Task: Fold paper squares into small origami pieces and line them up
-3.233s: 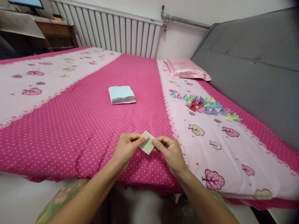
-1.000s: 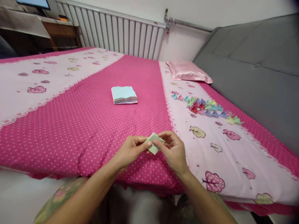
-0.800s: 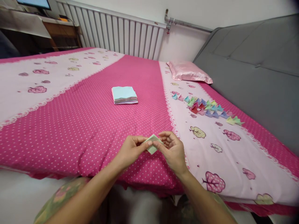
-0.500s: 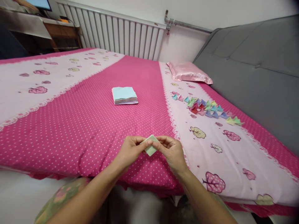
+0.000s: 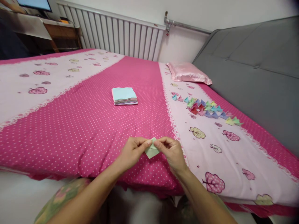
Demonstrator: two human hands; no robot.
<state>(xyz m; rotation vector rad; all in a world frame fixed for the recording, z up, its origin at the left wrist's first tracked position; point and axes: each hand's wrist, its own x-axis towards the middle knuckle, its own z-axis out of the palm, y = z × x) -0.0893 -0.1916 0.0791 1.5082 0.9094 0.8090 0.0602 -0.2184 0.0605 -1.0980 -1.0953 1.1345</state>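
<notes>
A small folded piece of pale green paper is held up over the front part of the bed, one corner pointing down. My left hand pinches its left side between thumb and fingers. On the opposite side my right hand pinches it too, and the two thumbs nearly meet near its upper part. The fingers behind the paper are partly hidden. Farther off lies a stack of square coloured paper with a light blue sheet on top. Several folded paper boats in many colours stand in rows to the right.
The bed has a pink dotted cover with pale printed bands. A pink satin pillow rests against the grey headboard. Behind stands a white radiator. At far left, a person's arm is by a desk with a monitor.
Both thumbs have moved up to the paper's upper part. The paper has shifted slightly down, and a horizontal edge or crease now shows across it.
</notes>
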